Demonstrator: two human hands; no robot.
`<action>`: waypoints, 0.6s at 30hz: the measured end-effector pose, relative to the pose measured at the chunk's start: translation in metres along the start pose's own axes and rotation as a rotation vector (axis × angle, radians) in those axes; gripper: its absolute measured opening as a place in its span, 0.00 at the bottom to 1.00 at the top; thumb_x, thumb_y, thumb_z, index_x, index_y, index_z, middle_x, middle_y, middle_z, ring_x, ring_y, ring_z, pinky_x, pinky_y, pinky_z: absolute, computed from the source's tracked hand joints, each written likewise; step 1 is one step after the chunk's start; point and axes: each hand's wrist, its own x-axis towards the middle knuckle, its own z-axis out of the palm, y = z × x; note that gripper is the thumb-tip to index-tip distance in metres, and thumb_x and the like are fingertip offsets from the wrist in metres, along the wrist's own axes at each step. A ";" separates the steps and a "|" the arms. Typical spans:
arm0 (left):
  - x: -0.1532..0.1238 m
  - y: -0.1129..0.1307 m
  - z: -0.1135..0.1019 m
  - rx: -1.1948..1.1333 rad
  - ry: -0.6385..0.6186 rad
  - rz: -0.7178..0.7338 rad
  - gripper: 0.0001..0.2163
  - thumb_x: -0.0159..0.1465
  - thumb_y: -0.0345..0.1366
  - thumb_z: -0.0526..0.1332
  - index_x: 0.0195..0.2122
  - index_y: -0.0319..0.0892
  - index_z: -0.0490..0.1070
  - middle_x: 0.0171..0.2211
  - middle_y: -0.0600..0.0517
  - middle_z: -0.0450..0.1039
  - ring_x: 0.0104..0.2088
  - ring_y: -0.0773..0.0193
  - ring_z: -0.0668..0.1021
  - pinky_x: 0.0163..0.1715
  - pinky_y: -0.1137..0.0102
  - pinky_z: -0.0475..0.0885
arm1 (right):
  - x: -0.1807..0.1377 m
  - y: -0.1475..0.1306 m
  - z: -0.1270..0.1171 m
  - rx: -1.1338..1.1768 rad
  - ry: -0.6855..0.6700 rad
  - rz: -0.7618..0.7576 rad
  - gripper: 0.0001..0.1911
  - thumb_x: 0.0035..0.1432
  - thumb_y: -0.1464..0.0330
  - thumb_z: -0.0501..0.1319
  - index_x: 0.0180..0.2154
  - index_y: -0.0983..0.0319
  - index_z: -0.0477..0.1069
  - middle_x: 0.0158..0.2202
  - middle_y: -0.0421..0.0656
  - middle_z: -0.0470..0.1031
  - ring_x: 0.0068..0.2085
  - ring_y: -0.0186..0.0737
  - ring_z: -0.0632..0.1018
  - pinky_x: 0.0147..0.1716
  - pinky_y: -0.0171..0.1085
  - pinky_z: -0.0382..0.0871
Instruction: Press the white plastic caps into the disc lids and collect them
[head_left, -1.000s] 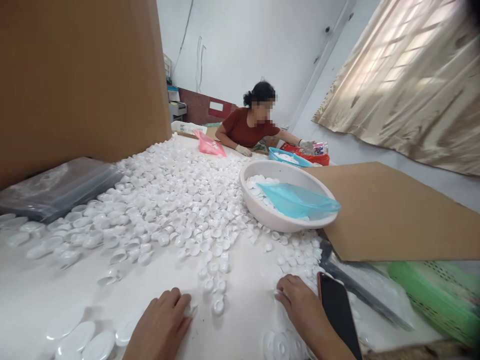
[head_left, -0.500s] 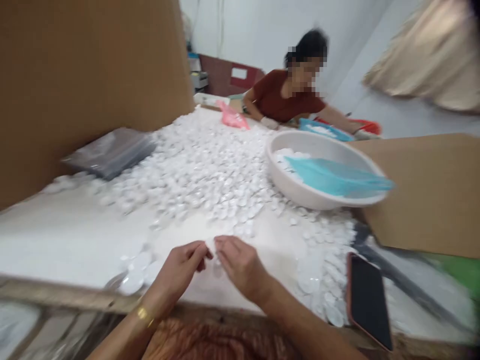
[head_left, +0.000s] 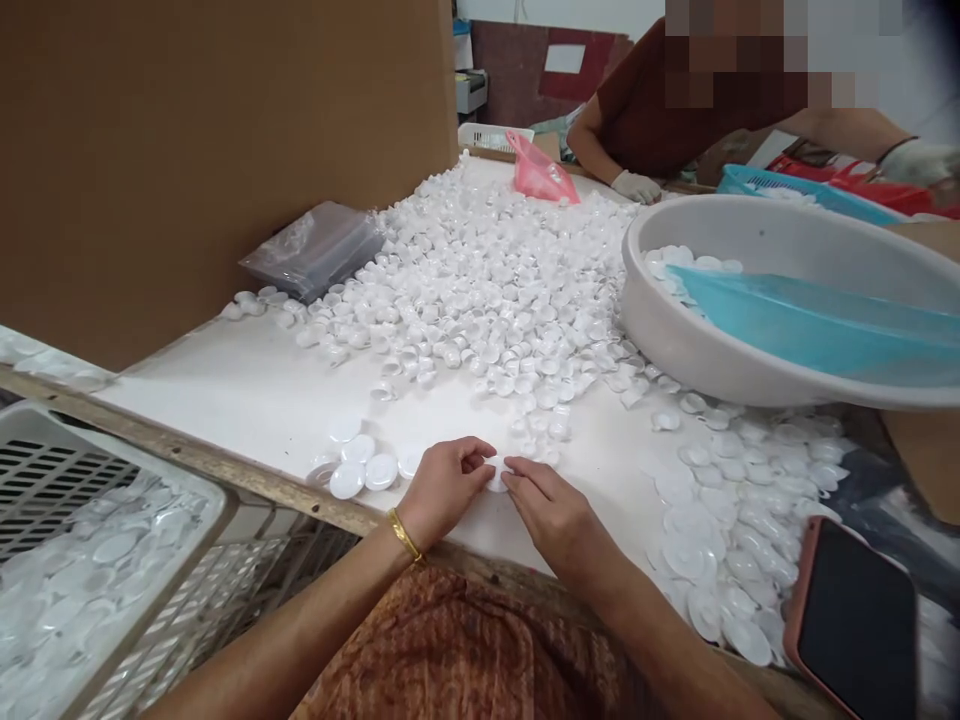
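I have a patterned brown garment (head_left: pixel 465 650) nearest me, a slotted white plastic basket (head_left: pixel 206 520) of white pieces at the left and a red-cased phone (head_left: pixel 859 620) at the right. Just beyond the wooden table edge, my left hand (head_left: pixel 444 488) and right hand (head_left: pixel 555 512) meet over one small white disc (head_left: pixel 498 475). Each pinches it at its own side, fingertips drawn in close; I can't make out exactly how the hidden fingers sit.

I'd judge the disc light, stiff and rather slick, probably plastic, its thin rim the weak spot. I'd take it by opposite edges, fingertips only, with modest pressure so it doesn't skid.

Glossy round discs (head_left: pixel 347 479) lie beside my left hand. Farther off spreads a heap of small white cup-shaped pieces (head_left: pixel 450 290), with a pale grey basin (head_left: pixel 675 365) to its right holding white pieces and a translucent blue bag (head_left: pixel 810 320). At the far side, a co-worker's gloved hand (head_left: pixel 636 187) rests near a pink bag (head_left: pixel 544 175).
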 end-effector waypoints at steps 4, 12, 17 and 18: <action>0.002 -0.002 -0.002 0.090 0.009 -0.009 0.09 0.54 0.35 0.56 0.34 0.39 0.72 0.21 0.55 0.69 0.24 0.67 0.71 0.27 0.72 0.65 | 0.003 -0.001 0.001 -0.034 -0.010 -0.059 0.15 0.59 0.80 0.50 0.46 0.72 0.69 0.48 0.56 0.70 0.50 0.44 0.71 0.49 0.42 0.70; 0.007 0.005 -0.007 0.138 -0.083 -0.049 0.09 0.52 0.34 0.58 0.35 0.41 0.70 0.19 0.57 0.67 0.21 0.69 0.69 0.23 0.74 0.62 | 0.001 -0.003 0.000 -0.144 -0.001 -0.132 0.19 0.56 0.80 0.50 0.48 0.75 0.69 0.47 0.58 0.72 0.49 0.48 0.72 0.47 0.44 0.71; 0.008 0.004 -0.009 0.175 -0.126 -0.060 0.08 0.55 0.36 0.56 0.36 0.43 0.66 0.19 0.60 0.65 0.18 0.71 0.66 0.20 0.75 0.60 | 0.001 -0.010 -0.001 -0.229 -0.024 -0.157 0.20 0.55 0.80 0.47 0.47 0.75 0.69 0.47 0.60 0.71 0.50 0.49 0.71 0.45 0.44 0.72; 0.008 0.003 -0.010 0.182 -0.136 -0.060 0.08 0.55 0.36 0.56 0.36 0.44 0.66 0.19 0.60 0.64 0.18 0.71 0.66 0.21 0.75 0.60 | 0.002 -0.012 0.000 -0.260 -0.026 -0.159 0.20 0.55 0.80 0.47 0.47 0.76 0.70 0.47 0.60 0.72 0.50 0.50 0.72 0.44 0.44 0.73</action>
